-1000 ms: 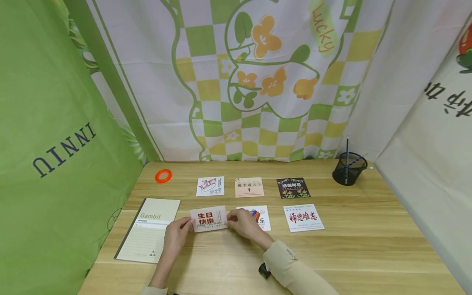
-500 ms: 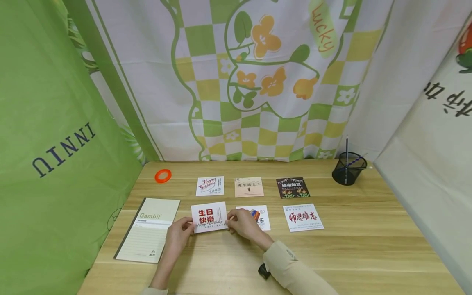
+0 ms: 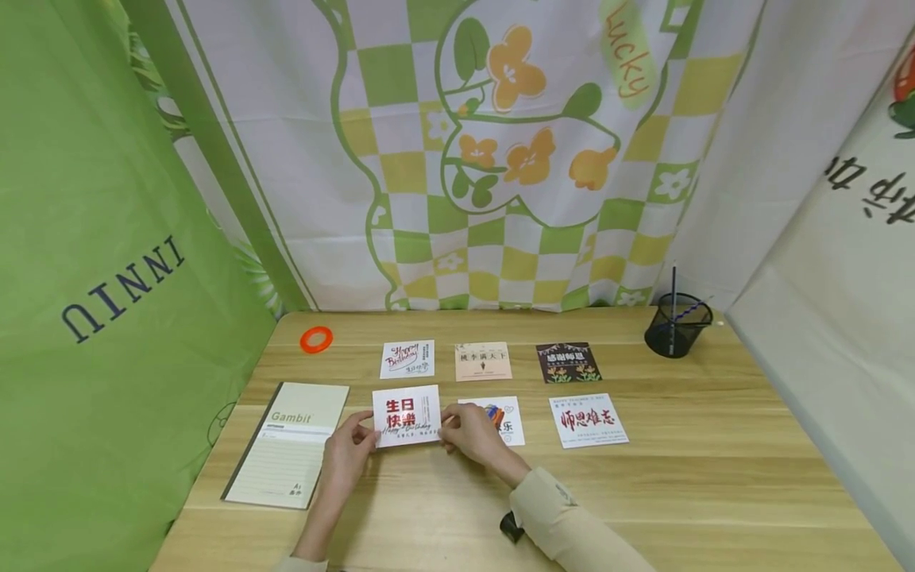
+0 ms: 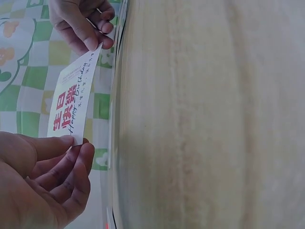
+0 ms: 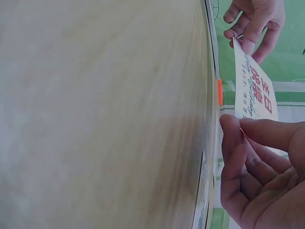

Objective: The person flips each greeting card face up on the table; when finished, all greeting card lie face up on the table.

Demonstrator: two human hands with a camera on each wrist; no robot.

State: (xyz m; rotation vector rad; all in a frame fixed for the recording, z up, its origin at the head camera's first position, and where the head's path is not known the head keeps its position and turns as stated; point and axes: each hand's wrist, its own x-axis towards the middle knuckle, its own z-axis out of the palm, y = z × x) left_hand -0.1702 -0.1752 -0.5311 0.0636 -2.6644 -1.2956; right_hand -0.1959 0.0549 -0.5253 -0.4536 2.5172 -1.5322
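Note:
A white birthday card (image 3: pixel 407 416) with red Chinese characters and "Happy Birthday" script is held up between both hands, above the table and tilted. My left hand (image 3: pixel 346 450) pinches its lower left corner between thumb and fingers. At the opposite lower corner, my right hand (image 3: pixel 473 433) pinches it the same way. Both wrist views show the card (image 4: pixel 74 100) raised off the wood, thumbs on its printed face. Behind the right hand lies a white card with a colourful picture (image 3: pixel 511 421), partly hidden.
Flat on the table (image 3: pixel 686 492) lie a Happy Birthday card (image 3: pixel 407 360), a beige card (image 3: pixel 484 362), a black card (image 3: pixel 569 364) and a red-lettered card (image 3: pixel 588 421). A notebook (image 3: pixel 286 445), an orange tape ring (image 3: pixel 316 340), a mesh pen cup (image 3: pixel 672 338) and a small black object (image 3: pixel 511 526) are around them.
The birthday card has tipped up, so its printed face shows taller toward the head camera, and it has shifted slightly away. Both hands keep their pinch on it; the other cards stay put.

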